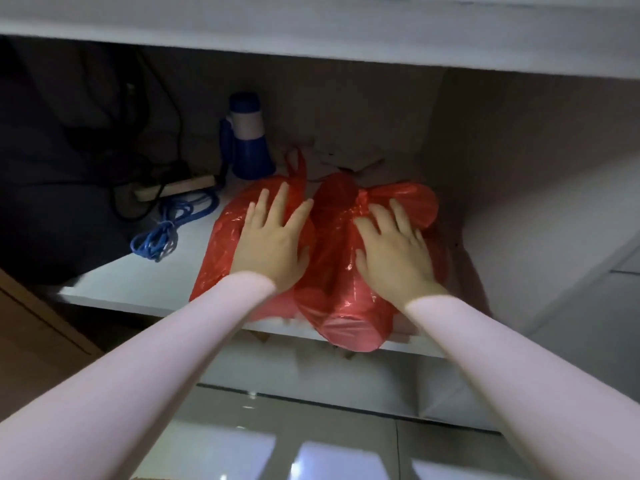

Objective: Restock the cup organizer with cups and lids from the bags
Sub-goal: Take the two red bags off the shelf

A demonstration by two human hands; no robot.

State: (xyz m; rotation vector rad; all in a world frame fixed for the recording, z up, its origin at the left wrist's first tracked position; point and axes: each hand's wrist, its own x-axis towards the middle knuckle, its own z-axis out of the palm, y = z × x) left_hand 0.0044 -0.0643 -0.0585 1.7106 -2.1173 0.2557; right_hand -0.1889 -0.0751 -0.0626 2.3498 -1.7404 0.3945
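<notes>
Head view: dim white shelf (145, 278) under a counter (311, 36), glossy tile floor (277, 427) below. Two red bags sit side by side at the shelf front, and the right bag (332, 289) overhangs the edge. Left hand (273, 233) lies flat on left bag (221, 244), right hand (391, 251) flat on right bag, fingers spread, gripping nothing. Megaphone (247, 140), power strip (173, 188) and blue cable (166, 230) are rear-left.

I wear snug, smooth, pale pink fabric long sleeves, the left sleeve (138, 362) at lower left of the frame and the right sleeve (512, 368) at lower right. Each ends plainly at the wrist, leaving my left hand (273, 237) and right hand (391, 251) bare.
</notes>
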